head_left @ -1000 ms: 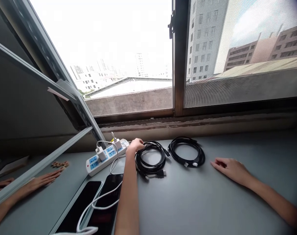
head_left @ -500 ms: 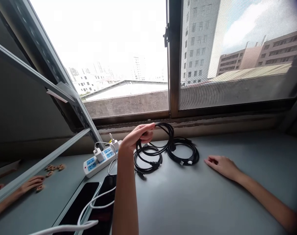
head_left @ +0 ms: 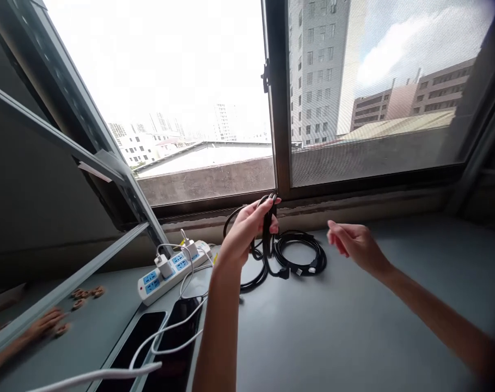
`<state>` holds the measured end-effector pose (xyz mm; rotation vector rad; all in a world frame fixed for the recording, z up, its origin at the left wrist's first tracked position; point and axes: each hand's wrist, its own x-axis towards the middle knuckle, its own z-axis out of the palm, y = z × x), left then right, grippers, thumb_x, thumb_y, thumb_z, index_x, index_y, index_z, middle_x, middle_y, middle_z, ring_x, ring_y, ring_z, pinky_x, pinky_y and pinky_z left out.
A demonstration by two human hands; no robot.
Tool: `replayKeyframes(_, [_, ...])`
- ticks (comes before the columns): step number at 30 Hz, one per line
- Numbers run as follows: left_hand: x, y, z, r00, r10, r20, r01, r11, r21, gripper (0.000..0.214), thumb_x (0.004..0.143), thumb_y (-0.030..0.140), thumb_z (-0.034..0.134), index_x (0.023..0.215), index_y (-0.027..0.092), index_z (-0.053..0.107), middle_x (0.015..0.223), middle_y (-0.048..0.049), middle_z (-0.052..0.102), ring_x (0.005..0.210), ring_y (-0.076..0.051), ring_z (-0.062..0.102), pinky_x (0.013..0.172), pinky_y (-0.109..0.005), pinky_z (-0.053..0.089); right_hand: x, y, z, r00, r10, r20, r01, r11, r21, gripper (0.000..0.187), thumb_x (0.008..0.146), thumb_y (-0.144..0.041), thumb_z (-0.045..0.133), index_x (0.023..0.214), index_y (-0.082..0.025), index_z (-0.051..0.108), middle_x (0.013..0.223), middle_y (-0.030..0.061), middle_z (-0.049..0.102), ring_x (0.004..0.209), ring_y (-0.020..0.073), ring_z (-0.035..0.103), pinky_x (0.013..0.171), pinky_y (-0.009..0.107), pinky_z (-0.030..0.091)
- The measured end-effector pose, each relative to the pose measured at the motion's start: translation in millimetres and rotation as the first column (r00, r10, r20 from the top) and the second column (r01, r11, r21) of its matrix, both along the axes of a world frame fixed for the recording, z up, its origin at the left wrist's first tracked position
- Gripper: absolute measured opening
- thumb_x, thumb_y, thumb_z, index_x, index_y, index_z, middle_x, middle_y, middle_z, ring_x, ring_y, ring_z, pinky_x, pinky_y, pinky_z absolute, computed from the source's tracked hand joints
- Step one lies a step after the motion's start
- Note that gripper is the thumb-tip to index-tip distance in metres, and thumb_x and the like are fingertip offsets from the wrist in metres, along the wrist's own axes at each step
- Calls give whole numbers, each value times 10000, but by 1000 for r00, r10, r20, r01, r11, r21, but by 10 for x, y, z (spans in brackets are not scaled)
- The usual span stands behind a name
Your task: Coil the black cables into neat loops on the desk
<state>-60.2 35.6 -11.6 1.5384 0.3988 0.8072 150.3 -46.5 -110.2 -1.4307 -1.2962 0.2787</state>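
My left hand (head_left: 245,231) is raised above the grey table, its fingers wrapped round a looped black cable (head_left: 267,234). One plug end of that cable dangles below the hand. Behind it, a second coiled black cable (head_left: 255,283) lies on the table, partly hidden by my forearm and the held loops. Just to the right rests another black coil (head_left: 323,258) with its connectors at the front. My right hand (head_left: 355,245) hovers to the right of this coil, touching nothing, fingers curled in with the thumb against them.
A white power strip (head_left: 177,270) with chargers plugged in stands left of my left arm. Two dark-screened phones (head_left: 128,345) lie in front of it, crossed by white cables (head_left: 169,326). Another person's hand (head_left: 47,321) is by small brown pieces (head_left: 79,294) beyond the metal frame (head_left: 108,256).
My left hand has moved right and turned more upright, and the held cable's loops now hang edge-on. My right hand has lifted off the table and come inward.
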Motion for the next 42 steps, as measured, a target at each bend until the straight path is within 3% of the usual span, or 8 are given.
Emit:
replayKeyframes(6, [174,-38,-56,984,137,110,-146,987,74,243,775,271,603,978,138,586,875,-28,606,830,-132,560,734,-177,410,-646,153,685,937,-25,348,-18,993,120,463,831,-572,512,628,-166,600,514,-26,516,460,92,435,457,210,270])
replayKeyframes(14, [65,3,-23,961,270,54,-275,921,278,313,813,402,535,980,155,629,809,-26,616,633,-132,553,529,-199,409,-835,372,782,872,486,-55,-469,863,186,365,783,-492,623,853,-135,599,617,-13,571,513,116,512,445,187,396])
replayKeyframes(24, [73,-14,-3,841,485,241,-527,630,570,235,859,331,533,815,180,707,950,-56,633,875,-189,587,671,-242,478,-559,300,849,843,483,-238,-426,869,253,251,779,-359,661,758,-121,585,523,-41,500,446,72,466,382,138,375])
replayKeyframes(31, [221,-193,-37,639,659,396,-621,139,771,121,825,312,605,896,270,694,1083,-20,594,979,-217,515,876,-341,379,-484,95,949,917,327,-227,-247,915,320,304,775,-445,661,800,-143,640,479,-42,467,398,79,450,351,166,362])
replayKeyframes(33, [267,-159,-102,592,731,339,-574,88,814,221,798,350,638,1002,268,663,1088,-35,593,995,-242,500,892,-358,346,-485,36,965,936,294,-192,-216,914,345,312,768,-468,662,791,-157,651,492,-36,479,387,77,440,346,175,357])
replayKeyframes(35, [302,-83,-175,609,779,149,-490,222,843,258,813,400,611,1011,237,646,938,-41,640,900,-237,541,815,-333,368,-469,-10,979,952,256,-167,-179,910,374,326,766,-491,655,775,-165,656,503,-30,486,375,73,429,336,178,339])
replayKeyframes(38, [330,36,-248,726,667,-165,-370,581,725,319,873,456,496,757,191,629,528,0,584,547,-162,527,599,-258,364,-412,-40,995,967,212,-140,-146,915,375,331,772,-497,644,768,-166,664,475,-35,459,353,72,413,322,180,316])
replayKeyframes(42, [302,54,-198,935,350,-61,-296,863,410,387,871,454,487,601,177,493,360,29,451,334,-104,398,421,-222,274,-338,-20,1000,984,131,-120,-83,937,340,290,790,-436,640,768,-149,675,466,-31,464,355,84,435,325,185,314])
